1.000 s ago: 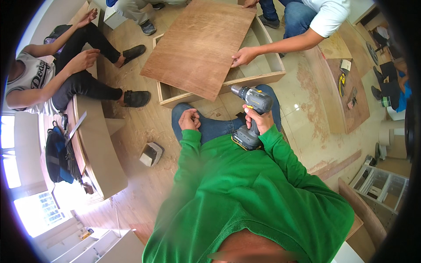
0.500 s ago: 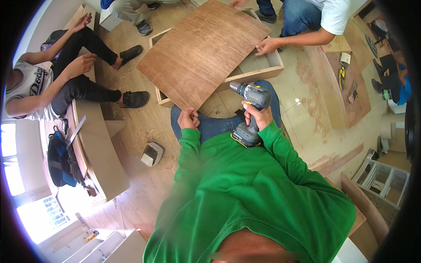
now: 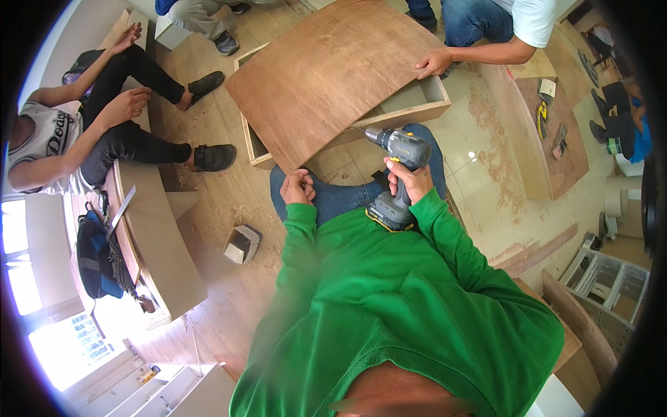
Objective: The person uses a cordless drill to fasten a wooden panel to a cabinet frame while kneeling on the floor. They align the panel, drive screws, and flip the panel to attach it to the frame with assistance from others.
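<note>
My right hand (image 3: 411, 178) grips a dark grey cordless drill (image 3: 408, 150) by its handle, above my right thigh, chuck pointing left and away from me. Over my left knee, my left hand (image 3: 298, 187) is closed, its fingers curled together just below the near corner of a brown plywood panel (image 3: 333, 76). Whatever it may hold is too small to make out. The panel lies askew on an open wooden box frame (image 3: 410, 115), whose near right part stays uncovered. A co-worker's hand (image 3: 433, 62) touches the panel's right edge.
Someone sits at left on a wooden cabinet (image 3: 156, 236), legs stretched towards the frame. A small open box (image 3: 242, 244) stands on the floor among wood shavings. At right, tools lie on a wooden unit (image 3: 566, 163); a white ladder-like rack (image 3: 604, 285) is below it.
The plywood panel has turned clockwise and shifted slightly right on the frame. The co-worker's hand has come onto its right edge. My hands and the drill stay nearly still.
</note>
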A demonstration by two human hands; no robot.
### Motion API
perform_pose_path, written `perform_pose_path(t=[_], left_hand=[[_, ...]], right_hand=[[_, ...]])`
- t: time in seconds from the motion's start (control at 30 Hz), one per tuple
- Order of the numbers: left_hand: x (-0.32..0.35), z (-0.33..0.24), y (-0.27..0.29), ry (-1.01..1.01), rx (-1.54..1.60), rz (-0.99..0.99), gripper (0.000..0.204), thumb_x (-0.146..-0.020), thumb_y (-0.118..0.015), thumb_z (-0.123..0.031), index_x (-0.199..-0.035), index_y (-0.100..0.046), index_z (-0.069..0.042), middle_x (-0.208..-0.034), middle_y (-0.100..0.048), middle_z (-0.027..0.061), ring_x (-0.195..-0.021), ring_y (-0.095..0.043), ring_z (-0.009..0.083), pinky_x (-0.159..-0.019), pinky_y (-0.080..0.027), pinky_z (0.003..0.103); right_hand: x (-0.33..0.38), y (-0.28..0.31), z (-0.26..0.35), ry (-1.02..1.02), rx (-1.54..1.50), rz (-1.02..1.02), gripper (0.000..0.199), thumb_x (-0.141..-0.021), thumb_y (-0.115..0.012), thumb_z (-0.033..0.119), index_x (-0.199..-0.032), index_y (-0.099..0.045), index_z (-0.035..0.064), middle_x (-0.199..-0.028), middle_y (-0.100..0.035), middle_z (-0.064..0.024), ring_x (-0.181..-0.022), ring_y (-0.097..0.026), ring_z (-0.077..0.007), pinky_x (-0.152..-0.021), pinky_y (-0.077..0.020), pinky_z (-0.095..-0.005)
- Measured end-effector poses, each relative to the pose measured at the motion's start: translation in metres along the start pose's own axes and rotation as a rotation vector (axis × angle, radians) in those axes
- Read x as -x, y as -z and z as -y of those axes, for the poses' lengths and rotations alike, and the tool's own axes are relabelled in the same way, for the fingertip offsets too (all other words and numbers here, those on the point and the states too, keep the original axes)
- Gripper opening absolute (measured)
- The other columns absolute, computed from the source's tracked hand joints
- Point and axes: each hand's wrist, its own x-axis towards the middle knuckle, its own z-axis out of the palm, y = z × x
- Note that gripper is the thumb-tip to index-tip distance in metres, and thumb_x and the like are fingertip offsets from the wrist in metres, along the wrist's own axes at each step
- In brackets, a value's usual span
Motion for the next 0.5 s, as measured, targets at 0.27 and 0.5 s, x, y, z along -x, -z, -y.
perform_pose_path(t=[0.27,0.5], left_hand=[[0.0005,0.0014,-0.0008,-0.005,-0.021,0.029,0.018,-0.098,-0.054,-0.013,-0.099,-0.066,0.001,-0.072,-0.062,0.0095,-0.042,-0.034,0.0096,-0.039,-0.026,0.026],[0.0035,0.0006,-0.0025,-0.010,-0.016,0.016,0.022,-0.102,-0.051,-0.016,-0.098,-0.065,0.000,-0.071,-0.062,0.0095,-0.042,-0.034,0.0092,-0.039,-0.025,0.026]], right_hand=[[0.0012,-0.0034,0.0027,0.031,-0.014,-0.031,0.026,-0.092,-0.079,0.016,-0.107,-0.069,-0.0026,-0.072,-0.063,-0.0051,-0.055,-0.059,-0.0133,-0.046,-0.0483,-0.0298],[0.0009,-0.0015,0.0024,-0.004,0.027,-0.003,0.028,-0.093,-0.079,0.015,-0.111,-0.069,-0.0040,-0.071,-0.062,-0.0051,-0.055,-0.059,-0.0134,-0.046,-0.0486,-0.0287]])
